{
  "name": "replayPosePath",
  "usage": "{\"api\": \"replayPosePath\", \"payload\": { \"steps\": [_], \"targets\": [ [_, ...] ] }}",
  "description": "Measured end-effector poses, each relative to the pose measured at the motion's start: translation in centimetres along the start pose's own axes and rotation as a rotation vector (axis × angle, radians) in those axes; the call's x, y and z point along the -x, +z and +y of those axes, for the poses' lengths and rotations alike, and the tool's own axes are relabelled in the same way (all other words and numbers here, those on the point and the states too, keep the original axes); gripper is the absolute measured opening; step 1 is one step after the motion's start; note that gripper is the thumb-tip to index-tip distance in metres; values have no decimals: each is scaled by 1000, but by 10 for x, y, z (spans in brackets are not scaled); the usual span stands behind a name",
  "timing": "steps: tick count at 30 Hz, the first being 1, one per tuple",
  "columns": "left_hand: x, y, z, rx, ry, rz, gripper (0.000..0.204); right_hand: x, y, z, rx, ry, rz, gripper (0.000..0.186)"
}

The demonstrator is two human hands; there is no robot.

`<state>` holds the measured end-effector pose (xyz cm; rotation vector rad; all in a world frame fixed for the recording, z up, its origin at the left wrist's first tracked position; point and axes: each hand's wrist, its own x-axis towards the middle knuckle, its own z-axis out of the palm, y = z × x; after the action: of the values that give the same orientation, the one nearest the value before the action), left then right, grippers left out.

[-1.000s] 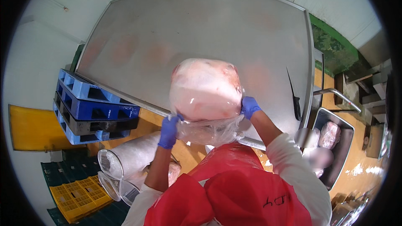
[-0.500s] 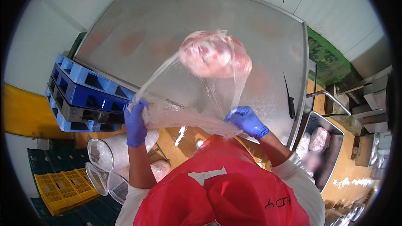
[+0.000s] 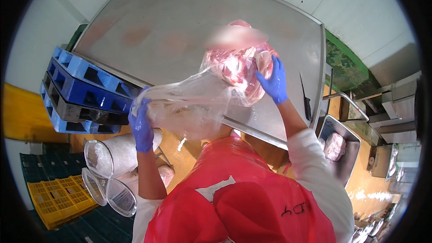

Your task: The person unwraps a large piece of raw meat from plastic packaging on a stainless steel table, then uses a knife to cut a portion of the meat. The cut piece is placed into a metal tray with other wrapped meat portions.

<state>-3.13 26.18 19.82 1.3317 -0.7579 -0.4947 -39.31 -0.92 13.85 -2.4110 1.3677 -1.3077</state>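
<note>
One clear plastic bag (image 3: 189,101) hangs over the steel table (image 3: 180,31); the left hand (image 3: 141,126) grips its loose end, the right hand (image 3: 273,81) presses one meat chunk (image 3: 238,69), perhaps half out. Three blue pallets (image 3: 85,92) stand left.

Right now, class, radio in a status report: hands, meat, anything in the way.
Left hand grips clear bag. Right hand on meat, half out of bag, over steel table. Knife lies at table's right edge.
</note>
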Motion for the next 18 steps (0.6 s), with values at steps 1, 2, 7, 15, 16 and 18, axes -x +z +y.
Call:
{"api": "replayPosePath", "payload": {
  "steps": [1,2,7,15,16,18],
  "targets": [
    [-7,10,-4,-6,33,-95,21,-4,15,13,75,11,30,54],
    [-13,22,-9,-12,71,-199,21,1,36,36,152,28,67,49],
    [-27,111,-13,-174,-60,-261,41,0,64,49,29,222,-7,24],
    [-88,248,-72,-639,215,-325,90,51,-50,107,-65,422,52,14],
    [-99,258,-83,-655,212,-317,92,71,-72,127,-81,563,23,14],
    [-133,274,-106,-811,259,-404,91,120,-94,173,-7,580,40,14]
  ]
}}
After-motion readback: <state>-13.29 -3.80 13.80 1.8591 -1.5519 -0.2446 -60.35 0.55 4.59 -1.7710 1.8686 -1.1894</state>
